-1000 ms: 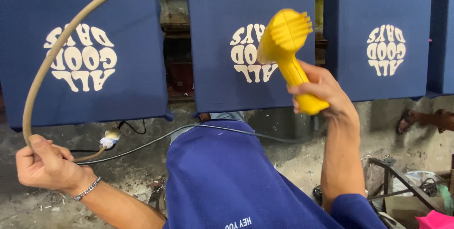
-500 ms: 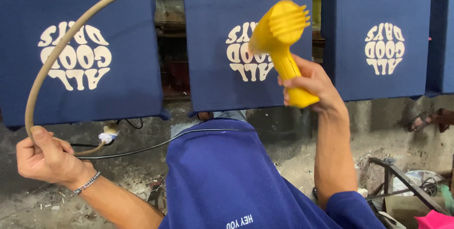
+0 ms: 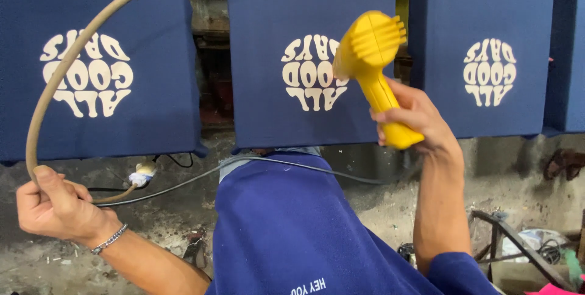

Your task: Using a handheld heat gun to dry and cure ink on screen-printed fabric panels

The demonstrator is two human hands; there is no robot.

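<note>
Nearest, low in the middle: a blue garment (image 3: pixel 286 234) draped over a board, with small white lettering at its near edge. Left hand (image 3: pixel 52 206), wearing a thin bracelet (image 3: pixel 109 239), closed in a fist around a tan cord (image 3: pixel 67 66). Cord arching up from that fist in a wide curve and leaving the top of the view. Right hand (image 3: pixel 414 118), raised above the garment, wrapped tight around the handle of a yellow heat gun (image 3: pixel 373 63); nozzle end up, tilted toward the left, vent slots showing. Behind the garment, a thin dark cable (image 3: pixel 292 164) running across, and a pale plug (image 3: pixel 141 175) near the left hand, possibly where the tan cord joins, though hard to tell. Farther back, a rough, stained concrete ledge (image 3: pixel 524 161). Farthest, a row of blue shirts (image 3: pixel 311 57) on flat boards, each with a round white print, hanging side by side with dark gaps between them.
</note>
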